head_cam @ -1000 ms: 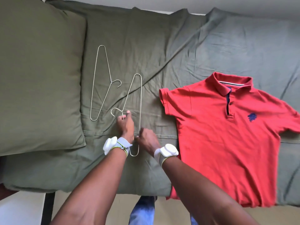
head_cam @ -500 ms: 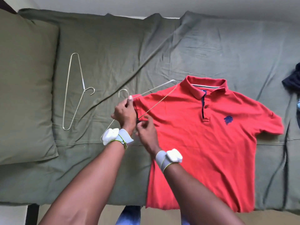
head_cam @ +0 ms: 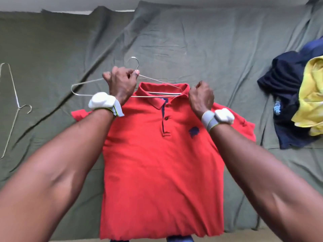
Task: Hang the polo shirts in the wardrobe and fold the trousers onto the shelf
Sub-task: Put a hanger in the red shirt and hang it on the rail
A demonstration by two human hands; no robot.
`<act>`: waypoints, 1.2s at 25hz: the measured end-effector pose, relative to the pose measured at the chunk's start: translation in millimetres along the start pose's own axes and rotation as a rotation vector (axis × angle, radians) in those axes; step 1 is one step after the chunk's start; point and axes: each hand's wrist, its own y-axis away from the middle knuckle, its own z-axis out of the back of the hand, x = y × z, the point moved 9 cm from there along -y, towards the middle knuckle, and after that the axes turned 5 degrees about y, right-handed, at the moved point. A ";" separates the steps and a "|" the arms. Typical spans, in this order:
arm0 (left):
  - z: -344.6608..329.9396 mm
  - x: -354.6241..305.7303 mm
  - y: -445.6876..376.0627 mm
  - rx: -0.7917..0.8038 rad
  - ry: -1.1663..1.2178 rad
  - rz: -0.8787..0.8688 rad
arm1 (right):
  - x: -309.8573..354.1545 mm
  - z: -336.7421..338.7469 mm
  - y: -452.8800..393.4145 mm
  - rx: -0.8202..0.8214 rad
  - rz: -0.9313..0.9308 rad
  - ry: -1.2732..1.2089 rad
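Note:
A red polo shirt (head_cam: 157, 163) lies flat, front up, on the green bedsheet (head_cam: 209, 49). My left hand (head_cam: 120, 84) grips a thin wire hanger (head_cam: 82, 94) at the base of its hook, just above the shirt's left shoulder. The hanger's right tip lies across the open collar. My right hand (head_cam: 201, 96) is closed on the right side of the collar, beside that tip. Both wrists carry white bands.
A second wire hanger (head_cam: 13, 109) lies on the sheet at the far left. A heap of dark blue and yellow clothes (head_cam: 295, 100) sits at the right edge. The bed's near edge runs along the bottom.
The hanger has been lifted and turned level, its right end now at the collar. My right hand has left the hanger and moved right to the collar. The view has shifted right.

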 end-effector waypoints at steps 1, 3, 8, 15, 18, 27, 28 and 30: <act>-5.7 -1.9 -5.2 0.022 -0.017 -0.015 | 5.6 -3.2 -10.8 0.028 0.027 0.094; -15.4 -5.6 -10.1 0.040 -0.019 -0.054 | 24.6 -14.2 -23.0 0.111 0.108 0.254; -29.3 -4.2 -7.6 0.026 -0.009 -0.067 | 57.1 -34.3 -25.1 0.261 0.337 0.475; -79.8 -44.2 2.8 0.113 0.112 -0.093 | 68.3 -21.3 -41.2 0.327 0.335 0.151; -114.7 -88.9 19.6 0.215 0.140 -0.185 | 88.7 -26.9 -31.9 0.361 0.490 -0.063; -77.6 -29.8 -1.6 0.155 0.014 -0.335 | 54.2 -21.4 -64.4 0.239 0.487 0.017; -73.6 -27.5 -4.4 0.158 0.076 -0.331 | 67.7 -23.0 -54.9 0.199 0.599 0.162; -71.6 -39.0 -2.2 0.159 0.170 -0.370 | 98.3 -39.5 -23.6 0.226 0.842 0.397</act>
